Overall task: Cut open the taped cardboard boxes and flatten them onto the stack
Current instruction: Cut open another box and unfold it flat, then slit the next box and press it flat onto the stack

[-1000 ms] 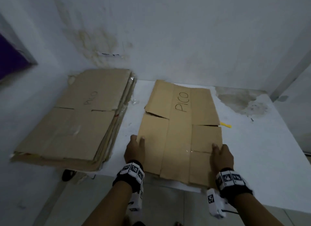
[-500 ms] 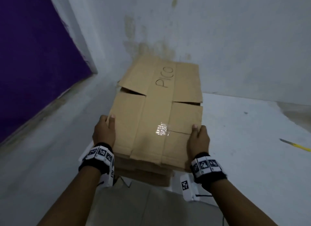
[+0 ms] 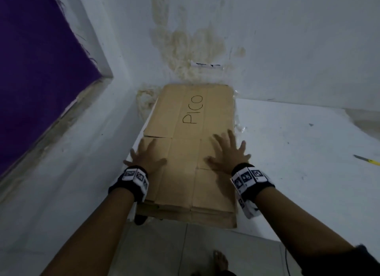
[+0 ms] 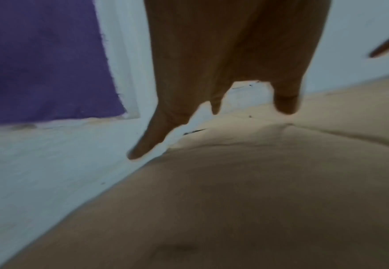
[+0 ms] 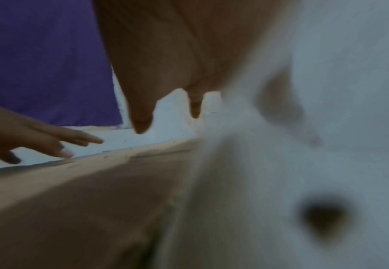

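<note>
A flattened brown cardboard box marked "PICO" (image 3: 191, 131) lies on top of the stack of flat cardboard (image 3: 185, 214) at the table's left end, against the wall. My left hand (image 3: 145, 155) lies flat with spread fingers on the sheet's left edge. My right hand (image 3: 227, 152) lies flat with spread fingers on its right half. The blurred wrist views show the same cardboard (image 4: 258, 182) (image 5: 73, 209) beneath straight fingers (image 4: 147, 143) (image 5: 140, 120). A yellow-handled cutter (image 3: 368, 160) lies far right on the table.
The white table (image 3: 298, 152) stretches to the right, stained at its far corner. A stained white wall (image 3: 205, 39) stands behind the stack, a purple panel (image 3: 41, 59) to the left. The stack overhangs the table's near edge above grey floor tiles (image 3: 174, 249), where a bare foot (image 3: 221, 261) stands.
Both hands carried the flattened PICO sheet left from the table onto the stack, let go of its near edge and now lie spread flat on top of it.
</note>
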